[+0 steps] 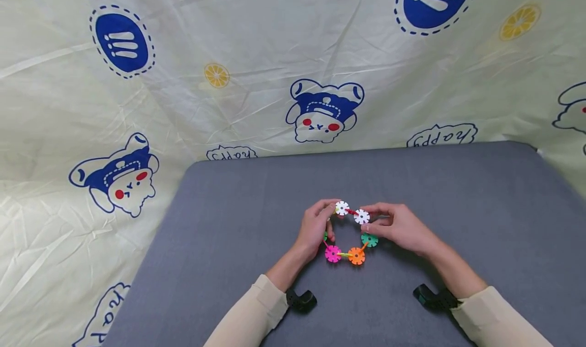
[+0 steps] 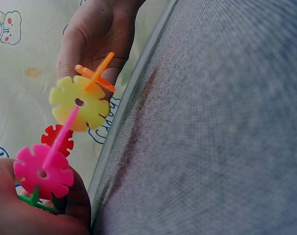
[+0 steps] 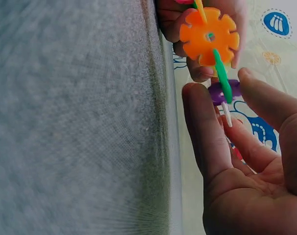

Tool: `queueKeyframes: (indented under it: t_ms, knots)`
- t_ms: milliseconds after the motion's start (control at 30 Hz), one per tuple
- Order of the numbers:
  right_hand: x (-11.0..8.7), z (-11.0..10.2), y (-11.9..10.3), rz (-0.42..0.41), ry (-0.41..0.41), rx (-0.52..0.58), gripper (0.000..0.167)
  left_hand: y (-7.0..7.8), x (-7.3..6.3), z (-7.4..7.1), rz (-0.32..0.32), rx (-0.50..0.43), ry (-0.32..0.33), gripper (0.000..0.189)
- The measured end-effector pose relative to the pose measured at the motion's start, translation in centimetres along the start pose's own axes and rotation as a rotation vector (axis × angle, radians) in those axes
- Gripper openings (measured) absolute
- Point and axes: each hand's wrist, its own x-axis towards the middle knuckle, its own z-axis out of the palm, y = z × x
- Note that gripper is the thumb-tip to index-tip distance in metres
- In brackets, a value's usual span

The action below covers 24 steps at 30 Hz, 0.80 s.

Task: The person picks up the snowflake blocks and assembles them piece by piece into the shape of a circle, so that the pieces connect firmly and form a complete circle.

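Toothed plastic snowflake discs are linked in a ring-like chain between both hands, held above the table. In the head view, two white discs (image 1: 361, 217) form the far side, a pink disc (image 1: 333, 254) and an orange disc (image 1: 356, 256) the near side, and a green disc (image 1: 370, 240) the right. My left hand (image 1: 317, 224) grips the chain's left side, its fingers covering some discs. My right hand (image 1: 400, 226) pinches the right side; in the right wrist view a purple disc (image 3: 224, 92) sits between thumb and finger. Whether the ring is closed there is hidden.
A grey table (image 1: 247, 204) lies under both hands. Behind and left of it hangs a pale printed sheet (image 1: 261, 113) with cartoon figures. A black wrist camera (image 1: 302, 302) is strapped to the left wrist, another camera (image 1: 430, 297) to the right.
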Motion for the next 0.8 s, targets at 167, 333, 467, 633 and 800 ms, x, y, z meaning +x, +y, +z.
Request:
queueKeyframes:
  t_ms: [167, 333, 467, 633, 800]
  knots:
    - [0.1, 0.02, 0.21, -0.023, -0.011, -0.066, 0.058, -0.12, 0.02, 0.07, -0.009, -0.007, 0.023, 0.026]
    - [0.1, -0.08, 0.22, -0.016, -0.08, 0.002, 0.067, -0.12, -0.04, 0.09, -0.019, -0.001, 0.037, 0.025]
    - [0.05, -0.15, 0.17, -0.004, -0.118, 0.061, 0.069, -0.1, -0.1, 0.14, -0.021, 0.008, 0.031, 0.025]
    - [0.06, -0.11, -0.08, 0.003, -0.104, 0.053, 0.065, 0.03, -0.16, 0.23, -0.003, 0.016, 0.013, 0.025]
    - [0.01, -0.01, -0.32, 0.007, -0.083, 0.033, 0.061, -0.14, -0.09, 0.15, 0.016, 0.028, -0.01, 0.025]
